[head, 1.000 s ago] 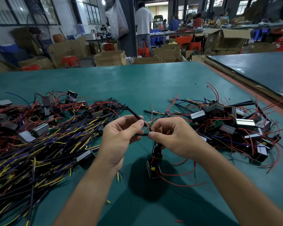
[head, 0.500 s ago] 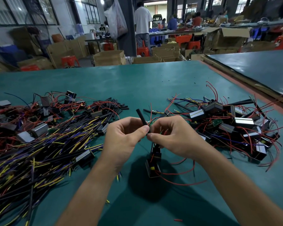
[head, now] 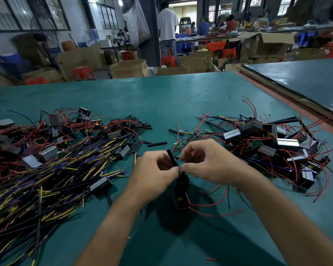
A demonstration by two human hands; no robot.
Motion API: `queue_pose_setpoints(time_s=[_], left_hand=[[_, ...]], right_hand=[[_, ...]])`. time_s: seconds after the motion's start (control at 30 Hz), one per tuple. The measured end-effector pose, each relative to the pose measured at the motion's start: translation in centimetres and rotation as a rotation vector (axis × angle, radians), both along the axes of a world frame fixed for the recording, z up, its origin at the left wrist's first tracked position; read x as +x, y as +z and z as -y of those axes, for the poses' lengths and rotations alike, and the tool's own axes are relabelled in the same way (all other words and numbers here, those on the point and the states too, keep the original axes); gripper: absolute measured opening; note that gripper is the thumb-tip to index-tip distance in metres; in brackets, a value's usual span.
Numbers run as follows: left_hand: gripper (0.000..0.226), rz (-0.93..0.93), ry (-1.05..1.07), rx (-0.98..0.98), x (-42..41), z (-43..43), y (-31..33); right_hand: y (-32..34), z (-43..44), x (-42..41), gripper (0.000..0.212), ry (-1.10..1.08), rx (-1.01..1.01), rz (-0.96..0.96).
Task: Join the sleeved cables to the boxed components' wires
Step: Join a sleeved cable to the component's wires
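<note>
Since a second ago the sleeve (head: 171,157) has swung from a long slant toward the upper left to a short, steep stub between the hands, which have drawn closer together. Now the left hand (head: 155,174) pinches the sleeve's lower end, thumb and forefinger curled round it. The right hand (head: 211,166) has its fingers (head: 184,167) curled, pinching thin wires (head: 183,162) (blue and red, their ends too fine to make out) just beside the sleeve. Below the hands the box (head: 181,200) is low over the counter (head: 161,96); whether it touches I cannot tell. Its red leads (head: 210,205) loop off to the right. Cables (head: 46,179) are heaped on the left, more boxes (head: 267,146) on the right
</note>
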State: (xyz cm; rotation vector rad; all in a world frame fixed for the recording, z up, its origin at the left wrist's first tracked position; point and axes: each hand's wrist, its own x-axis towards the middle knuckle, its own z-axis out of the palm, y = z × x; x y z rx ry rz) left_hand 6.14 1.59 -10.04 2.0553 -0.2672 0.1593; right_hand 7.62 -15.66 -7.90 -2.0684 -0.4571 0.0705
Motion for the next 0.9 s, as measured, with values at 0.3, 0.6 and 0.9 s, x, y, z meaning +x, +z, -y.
queue_pose_setpoints(time_s=[0.3,0.6,0.9], left_hand=[[0.02,-0.027,-0.055,-0.013,0.29,-0.19,-0.3],[0.018,-0.047,0.002,0.135,0.52,-0.36,-0.96],[0.02,-0.073,0.045,0.137,0.17,-0.22,-0.6]], right_hand=[[0.06,0.19,-0.12,0.01,0.044,0.106,-0.024],[0.13,0.39,0.03,0.013,0.046,0.095,0.005],[-0.03,-0.19,-0.28,0.01,-0.001,0.113,-0.003]])
